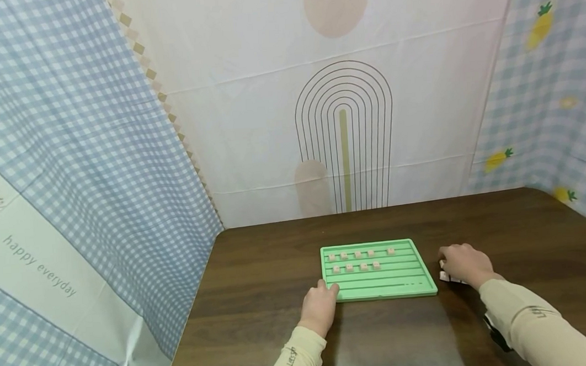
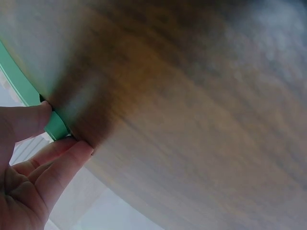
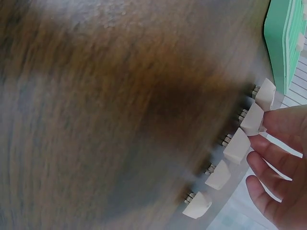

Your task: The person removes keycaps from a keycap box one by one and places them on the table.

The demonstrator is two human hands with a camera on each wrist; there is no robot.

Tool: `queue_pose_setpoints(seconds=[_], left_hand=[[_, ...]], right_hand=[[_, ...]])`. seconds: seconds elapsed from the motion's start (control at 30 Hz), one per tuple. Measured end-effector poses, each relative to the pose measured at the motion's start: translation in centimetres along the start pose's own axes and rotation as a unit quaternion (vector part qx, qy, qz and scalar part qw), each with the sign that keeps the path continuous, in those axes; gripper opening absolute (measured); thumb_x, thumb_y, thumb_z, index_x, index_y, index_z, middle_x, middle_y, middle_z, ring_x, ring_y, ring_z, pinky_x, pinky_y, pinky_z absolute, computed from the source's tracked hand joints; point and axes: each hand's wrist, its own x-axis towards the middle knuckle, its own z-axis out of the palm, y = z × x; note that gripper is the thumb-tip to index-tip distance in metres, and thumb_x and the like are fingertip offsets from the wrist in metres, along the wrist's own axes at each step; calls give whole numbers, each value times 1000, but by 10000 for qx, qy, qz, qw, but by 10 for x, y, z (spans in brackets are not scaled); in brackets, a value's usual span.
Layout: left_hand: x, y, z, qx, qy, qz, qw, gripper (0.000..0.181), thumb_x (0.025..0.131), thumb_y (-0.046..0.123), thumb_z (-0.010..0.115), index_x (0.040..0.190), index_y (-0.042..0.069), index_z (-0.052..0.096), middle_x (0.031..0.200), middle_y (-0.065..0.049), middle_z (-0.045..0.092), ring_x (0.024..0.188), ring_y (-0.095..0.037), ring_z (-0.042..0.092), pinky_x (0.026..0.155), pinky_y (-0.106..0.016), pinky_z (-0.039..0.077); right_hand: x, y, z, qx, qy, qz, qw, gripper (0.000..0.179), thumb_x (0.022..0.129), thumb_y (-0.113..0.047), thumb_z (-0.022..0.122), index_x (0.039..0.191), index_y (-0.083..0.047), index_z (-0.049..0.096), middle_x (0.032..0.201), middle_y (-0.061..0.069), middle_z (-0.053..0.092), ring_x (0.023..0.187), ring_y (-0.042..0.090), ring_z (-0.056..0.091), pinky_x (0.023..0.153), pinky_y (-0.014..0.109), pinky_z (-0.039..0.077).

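A light-green grooved board (image 1: 378,290) lies on the table, with two rows of small pale blocks (image 1: 349,268) on it. At its near left corner my left hand (image 1: 318,310) grips the edge. The left wrist view shows the thumb and fingers of my left hand (image 2: 36,167) on either side of the green board corner (image 2: 56,125). Right of the board, my right hand (image 1: 466,263) is over more pale blocks (image 1: 444,276). In the right wrist view my right hand (image 3: 283,163) pinches one small pale block (image 3: 253,119) in a line of several, each with a dark-marked end.
The dark wooden table (image 1: 258,284) extends around the board. Behind it hangs a pale patterned cloth (image 1: 251,152), with a blue checked curtain (image 1: 96,132) on the left and another checked cloth (image 1: 528,110) on the right.
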Motion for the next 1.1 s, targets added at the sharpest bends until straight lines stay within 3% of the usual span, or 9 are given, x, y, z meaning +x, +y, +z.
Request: queue_pose_setpoints(seconds=[0.33, 0.47, 0.6, 0.8, 0.97, 1.1], left_hand=[[2, 2, 5, -42, 58, 41, 10000, 14, 82, 8, 65, 93, 15, 60, 87, -9, 60, 60, -20, 62, 48, -24, 49], [1, 1, 5, 42, 74, 89, 9999, 14, 82, 9, 66, 92, 15, 59, 85, -9, 59, 60, -19, 61, 48, -23, 49], [0, 0, 4, 30, 115, 95, 9999, 15, 81, 8, 67, 91, 15, 59, 84, -9, 58, 59, -20, 60, 49, -23, 49], [2, 0, -1, 208, 17, 96, 9997, 15, 81, 10, 67, 92, 15, 57, 84, -8, 57, 60, -18, 60, 49, -22, 48], [0, 2, 1, 251, -75, 68, 9996, 15, 82, 11, 67, 92, 16, 57, 85, -8, 57, 60, -18, 59, 48, -22, 47], [-1, 3, 4, 237, -58, 53, 9997, 15, 82, 11, 67, 93, 15, 57, 88, -9, 59, 61, -18, 60, 48, -23, 48]], right_hand=[[-2, -13, -4, -66, 422, -408, 9983, 20, 83, -9, 62, 102, -5, 64, 96, 15, 62, 81, 31, 59, 59, 41, 49], [2, -29, 4, 31, 694, -653, 9954, 20, 83, -11, 63, 102, -6, 65, 96, 13, 63, 79, 26, 59, 57, 37, 48], [7, -52, 11, 112, 887, -928, 9917, 19, 83, -13, 65, 101, -9, 67, 99, 12, 64, 86, 29, 61, 63, 41, 50], [17, -85, 21, 230, 821, -1155, 9896, 21, 83, -17, 65, 103, -9, 66, 105, 11, 65, 94, 29, 62, 68, 43, 51], [22, -104, 30, 282, 796, -1124, 9901, 30, 83, -19, 66, 110, -7, 64, 107, 11, 66, 97, 29, 62, 76, 45, 51], [24, -114, 36, 261, 865, -1067, 9902, 29, 84, -17, 65, 111, -8, 64, 107, 11, 66, 97, 30, 61, 74, 44, 51]])
